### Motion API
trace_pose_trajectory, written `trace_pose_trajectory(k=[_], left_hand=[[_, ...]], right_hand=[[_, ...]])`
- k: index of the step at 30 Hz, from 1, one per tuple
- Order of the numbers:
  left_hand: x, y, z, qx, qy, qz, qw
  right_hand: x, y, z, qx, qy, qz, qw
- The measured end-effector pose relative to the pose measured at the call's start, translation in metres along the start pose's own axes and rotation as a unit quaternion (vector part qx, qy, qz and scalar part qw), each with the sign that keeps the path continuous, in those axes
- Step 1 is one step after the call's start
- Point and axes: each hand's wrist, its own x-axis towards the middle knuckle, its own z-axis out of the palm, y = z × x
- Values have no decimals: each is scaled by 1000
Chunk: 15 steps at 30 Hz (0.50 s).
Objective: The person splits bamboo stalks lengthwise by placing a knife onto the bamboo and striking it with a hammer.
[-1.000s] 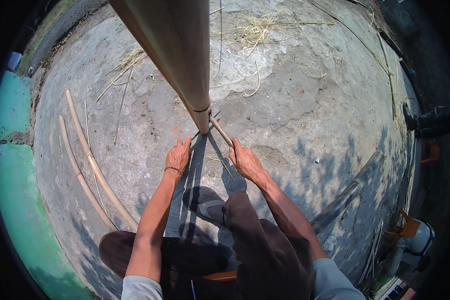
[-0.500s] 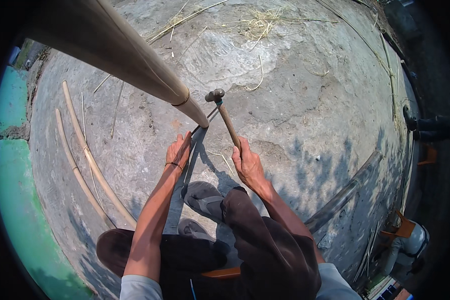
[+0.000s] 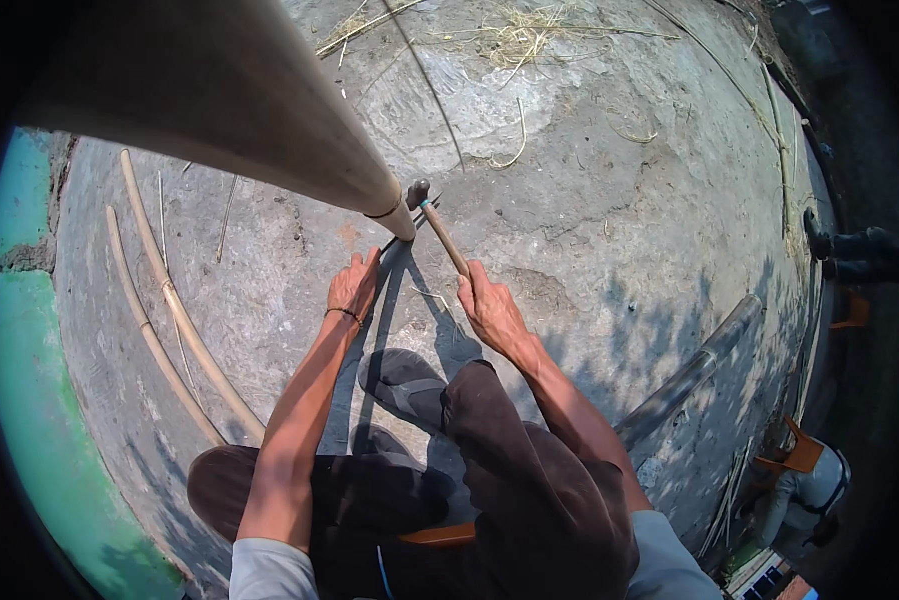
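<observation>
A thick pale bamboo pole [image 3: 300, 110] slants down from the upper left, its lower end just beyond my hands. My left hand [image 3: 355, 285], with a dark bracelet at the wrist, is closed on a thin dark blade-like tool [image 3: 392, 244], which passes at the pole's end; its handle is hidden in the fingers. In my right hand [image 3: 493, 312] is the wooden handle of a hammer [image 3: 447, 240]. The hammer's metal head is right beside the pole's end, near the tool's far part; whether they touch, I cannot tell.
Two bamboo lengths [image 3: 195, 330] lie at left before a green-painted strip [image 3: 30, 350]. A dark bamboo pole [image 3: 690, 370] lies at right. Straw-like shavings [image 3: 525, 38] are scattered at the far side. Near the right rim are a person [image 3: 810, 490] by an orange chair and another person's legs [image 3: 860, 258].
The hammer head has moved left against the pole's end area. The pole has shifted, its upper part looming larger. A thin dark line now shows on the far ground.
</observation>
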Motion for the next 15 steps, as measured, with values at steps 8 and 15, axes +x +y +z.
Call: trace_pose_trajectory(k=[8, 15], left_hand=[[7, -8, 0, -7, -8, -27, 1000], [-4, -2, 3, -45, 26, -22, 998]], right_hand=[[13, 5, 18, -20, -11, 13, 1000], [17, 43, 23, -82, 0, -23, 996]])
